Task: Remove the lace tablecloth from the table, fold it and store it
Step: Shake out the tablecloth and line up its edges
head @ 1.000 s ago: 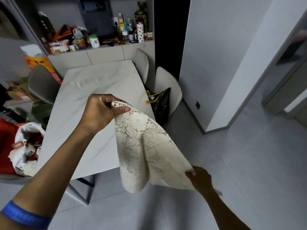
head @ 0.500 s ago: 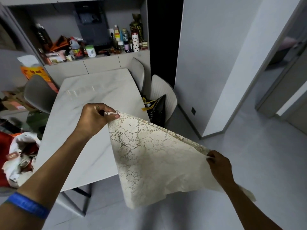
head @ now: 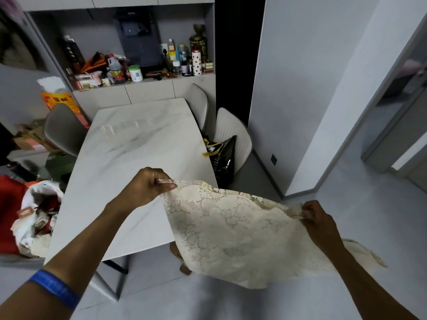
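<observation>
You hold the cream lace tablecloth [head: 233, 232] off the table, stretched in the air between your two hands at the near right corner of the white marble-patterned tabletop [head: 138, 158]. The cloth is thin and openwork, with a floral pattern of small holes; its top edge runs taut from hand to hand and the rest sags below in a soft, doubled sheet towards the grey tiled floor [head: 369, 204]. Your left hand [head: 147, 188] reaches out over the table with the arm nearly straight, thumb and fingers pinched shut on one upper corner. Your right hand [head: 316, 218] sits lower and further right, over the floor, fingers curled and clamped on the other end of that edge. A blue wristband [head: 55, 288] circles your left forearm. The tabletop is glossy, with faint grey veins.
</observation>
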`<state>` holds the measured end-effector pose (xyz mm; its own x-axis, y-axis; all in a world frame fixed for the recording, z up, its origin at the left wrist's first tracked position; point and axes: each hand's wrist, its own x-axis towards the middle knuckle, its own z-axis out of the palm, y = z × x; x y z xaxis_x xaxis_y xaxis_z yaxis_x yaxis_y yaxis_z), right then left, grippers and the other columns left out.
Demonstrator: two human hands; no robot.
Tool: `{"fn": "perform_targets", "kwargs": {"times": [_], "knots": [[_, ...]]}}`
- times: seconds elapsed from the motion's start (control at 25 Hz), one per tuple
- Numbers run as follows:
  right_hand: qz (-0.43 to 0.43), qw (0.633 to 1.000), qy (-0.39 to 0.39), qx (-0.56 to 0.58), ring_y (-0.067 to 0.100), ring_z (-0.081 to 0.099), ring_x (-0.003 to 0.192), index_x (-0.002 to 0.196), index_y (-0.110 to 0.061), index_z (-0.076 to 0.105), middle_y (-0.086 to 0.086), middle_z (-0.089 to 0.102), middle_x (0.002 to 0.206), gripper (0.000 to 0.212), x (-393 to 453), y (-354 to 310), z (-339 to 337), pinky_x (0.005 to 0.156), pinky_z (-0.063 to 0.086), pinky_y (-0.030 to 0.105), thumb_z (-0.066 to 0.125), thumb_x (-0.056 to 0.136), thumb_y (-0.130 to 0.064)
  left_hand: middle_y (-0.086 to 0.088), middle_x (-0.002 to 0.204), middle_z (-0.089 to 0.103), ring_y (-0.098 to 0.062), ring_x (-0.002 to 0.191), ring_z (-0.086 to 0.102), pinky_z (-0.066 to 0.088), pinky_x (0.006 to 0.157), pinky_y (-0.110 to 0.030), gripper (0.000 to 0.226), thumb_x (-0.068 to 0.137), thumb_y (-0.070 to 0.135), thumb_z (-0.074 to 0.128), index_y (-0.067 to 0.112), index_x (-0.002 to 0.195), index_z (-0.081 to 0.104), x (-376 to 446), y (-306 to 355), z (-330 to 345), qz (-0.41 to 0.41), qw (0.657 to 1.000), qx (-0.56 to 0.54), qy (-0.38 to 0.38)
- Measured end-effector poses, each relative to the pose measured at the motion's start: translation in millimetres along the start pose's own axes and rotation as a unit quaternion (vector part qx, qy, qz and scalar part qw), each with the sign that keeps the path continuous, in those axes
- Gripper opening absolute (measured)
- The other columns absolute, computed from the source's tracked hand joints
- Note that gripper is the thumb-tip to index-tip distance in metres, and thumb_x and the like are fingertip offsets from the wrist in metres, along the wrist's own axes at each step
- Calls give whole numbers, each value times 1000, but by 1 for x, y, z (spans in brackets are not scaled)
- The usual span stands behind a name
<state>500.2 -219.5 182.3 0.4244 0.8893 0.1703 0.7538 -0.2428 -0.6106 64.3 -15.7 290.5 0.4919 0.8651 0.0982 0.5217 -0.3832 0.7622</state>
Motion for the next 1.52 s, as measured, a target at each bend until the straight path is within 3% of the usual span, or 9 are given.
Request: {"fn": "perform_targets", "kwargs": {"times": [0.16, 0.28, 0.6, 0.76, 0.88, 0.96, 1.08, 1.28, 1.52], "knots": [[53, 998, -28, 34, 11, 59, 65, 123, -16, 51, -1, 67, 83, 38, -3, 2, 7, 58, 43, 20, 67, 89, -8, 6, 78, 68, -5, 66, 62, 45, 62, -16, 16, 83, 18, 76, 27, 71, 74, -4, -1, 11, 26, 999, 18, 10], [124, 990, -46, -48, 24, 63, 68, 95, -4, 69, 13, 73, 83, 10, -11, 15, 8, 64, 42, 26, 63, 90, -9, 9, 82, 69, -3, 70, 63, 45, 66, -12, 15, 86, 21, 73, 26, 72, 73, -1, 3, 14, 46, 998, 18, 26], [139, 989, 44, 7, 25, 57, 67, 73, -13, 60, 4, 61, 68, 37, 16, -10, -18, 60, 37, 29, 46, 99, -35, 6, 73, 63, -6, 69, 59, 41, 61, -11, 26, 91, 35, 62, 28, 66, 63, 9, 11, 1, 93, 988, 115, 31], [147, 981, -120, -36, 11, 50, 48, 51, -21, 48, -5, 51, 51, 43, 0, 12, -31, 48, 35, 25, 71, 84, -37, 0, 70, 67, -12, 67, 61, 47, 65, -22, 27, 92, 37, 57, 19, 75, 67, 0, 6, 18, 85, 991, 86, 60], [267, 940, -209, -40, 15, 53, 53, 55, -11, 55, 3, 56, 56, 34, -17, 17, -17, 57, 41, 28, 68, 83, -27, 12, 75, 63, -10, 63, 56, 44, 59, -13, 5, 96, 37, 54, 35, 96, 58, -8, 10, 33, 116, 988, 98, 20], [304, 932, -194, 33, 23, 61, 69, 86, -4, 67, 13, 64, 77, 25, -17, -3, -5, 66, 47, 30, 58, 90, -28, 15, 82, 60, -8, 68, 56, 45, 62, -15, 12, 98, 29, 48, 39, 102, 53, -17, 10, 45, 165, 968, 167, -89], [444, 822, -68, 350, 30, 62, 70, 97, 1, 61, 18, 63, 82, 25, 2, -43, -1, 58, 51, 32, 54, 95, -22, 17, 83, 54, 2, 71, 53, 41, 61, -15, 33, 77, -2, 53, 30, 84, 58, -34, -4, 63, 186, 933, 225, -209], [485, 693, 30, 533, 41, 62, 84, 87, -2, 56, 25, 62, 92, 8, 20, -77, -21, 58, 57, 53, 51, 93, 0, 6, 94, 68, -15, 82, 68, 45, 69, -15, 33, 79, 0, 56, 23, 91, 76, -79, -29, 116, 65, 965, 208, -148], [489, 677, 41, 548, 37, 62, 85, 86, -2, 58, 22, 61, 93, 11, -5, -88, -13, 69, 56, 51, 50, 92, 3, -8, 98, 70, -22, 87, 66, 54, 75, -29, 27, 85, -9, 54, 5, 94, 76, -89, 16, 188, -91, 995, 1, -49]]}}
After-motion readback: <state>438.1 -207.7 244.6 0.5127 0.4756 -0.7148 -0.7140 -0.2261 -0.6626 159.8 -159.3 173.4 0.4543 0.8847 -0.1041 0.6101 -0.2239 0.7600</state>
